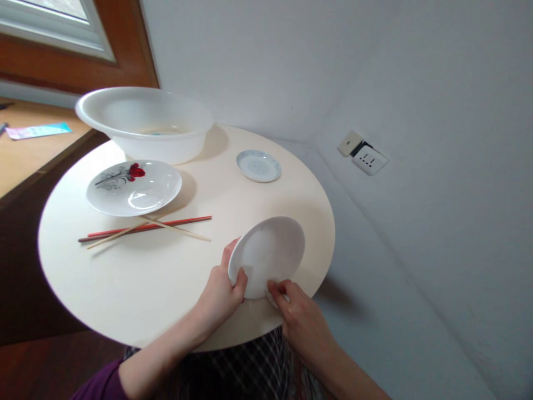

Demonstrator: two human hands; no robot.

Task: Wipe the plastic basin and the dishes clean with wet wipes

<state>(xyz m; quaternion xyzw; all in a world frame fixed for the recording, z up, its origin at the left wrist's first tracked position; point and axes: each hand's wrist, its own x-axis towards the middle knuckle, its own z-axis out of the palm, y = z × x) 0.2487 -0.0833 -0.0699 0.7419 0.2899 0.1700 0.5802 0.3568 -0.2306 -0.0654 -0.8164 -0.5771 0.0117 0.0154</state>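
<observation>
A small plain white plate [270, 253] is tilted up above the near right edge of the round cream table [175, 278]. My left hand [220, 294] grips the plate's left rim, thumb on its face. My right hand [302, 322] pinches the plate's lower rim with closed fingers. Both hands hold the same plate.
A large white plastic basin [145, 123] stands at the table's back. In front of it lies a white plate with a red flower [134, 186]. Red and wooden chopsticks [145, 228] lie crossed. A small blue-patterned saucer [259, 165] sits back right. A wall socket [363, 153] is on the right.
</observation>
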